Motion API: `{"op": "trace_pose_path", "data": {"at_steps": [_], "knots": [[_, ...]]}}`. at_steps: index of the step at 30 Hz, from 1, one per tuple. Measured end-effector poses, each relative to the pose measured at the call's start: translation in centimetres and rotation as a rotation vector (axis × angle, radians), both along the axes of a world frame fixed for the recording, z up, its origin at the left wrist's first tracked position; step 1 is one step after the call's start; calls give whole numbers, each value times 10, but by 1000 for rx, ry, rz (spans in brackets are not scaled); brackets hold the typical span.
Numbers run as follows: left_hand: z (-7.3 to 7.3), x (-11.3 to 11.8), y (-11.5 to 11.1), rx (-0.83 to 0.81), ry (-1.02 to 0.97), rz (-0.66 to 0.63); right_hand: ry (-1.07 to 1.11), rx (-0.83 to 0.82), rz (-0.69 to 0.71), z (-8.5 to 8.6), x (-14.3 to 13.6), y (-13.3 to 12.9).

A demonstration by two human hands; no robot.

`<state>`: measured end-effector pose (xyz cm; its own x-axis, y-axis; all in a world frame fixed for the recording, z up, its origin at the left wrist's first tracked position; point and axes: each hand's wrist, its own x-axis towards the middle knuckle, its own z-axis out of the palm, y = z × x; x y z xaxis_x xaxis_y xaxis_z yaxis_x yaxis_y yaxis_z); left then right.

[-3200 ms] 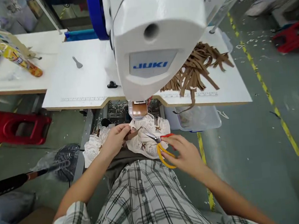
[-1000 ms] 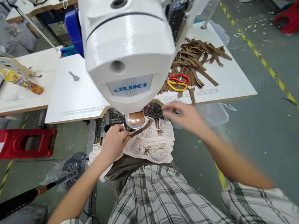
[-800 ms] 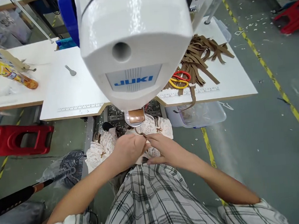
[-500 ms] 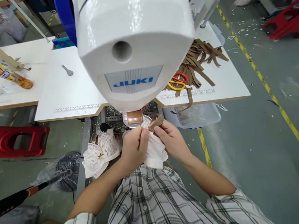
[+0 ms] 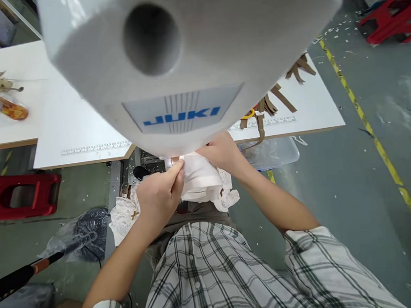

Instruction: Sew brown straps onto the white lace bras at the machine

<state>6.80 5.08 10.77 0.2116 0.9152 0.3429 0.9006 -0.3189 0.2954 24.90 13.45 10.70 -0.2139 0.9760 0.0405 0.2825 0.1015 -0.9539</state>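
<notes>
A white lace-trimmed bra hangs under the head of the white JUKI sewing machine. My left hand pinches its left edge between thumb and fingers. On the other side my right hand grips the top of the fabric, its fingertips partly hidden by the cloth and the machine head. The bra's lace edge droops below my right wrist. Another white lace bra with a small brown bow lies left of my left hand. The needle area is hidden behind the machine head.
Brown fabric strips and yellow-handled scissors lie on the white table at right. Below it sits a clear plastic bin. A bottle is at far left, above a red stool.
The view has moved closer to the machine head. My hands have turned the bra and brought it up under the head; the brown strip between my fingers is out of sight.
</notes>
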Motion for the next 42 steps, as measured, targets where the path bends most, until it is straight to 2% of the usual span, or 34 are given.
{"op": "trace_pose_path", "data": {"at_steps": [11, 17, 25, 35, 42], "knots": [[2, -3, 8, -23, 25, 20, -133, 73, 44, 2, -3, 18], [1, -2, 8, -8, 25, 27, -93, 56, 35, 4, -4, 15], [0, -2, 9, 23, 37, 23, -94, 54, 18, -3, -4, 15], [-3, -3, 8, 66, 55, 16, -70, 52, -2, -1, -5, 12], [-1, -2, 6, 95, 47, 9, -51, 44, -20, -7, -6, 10]]}}
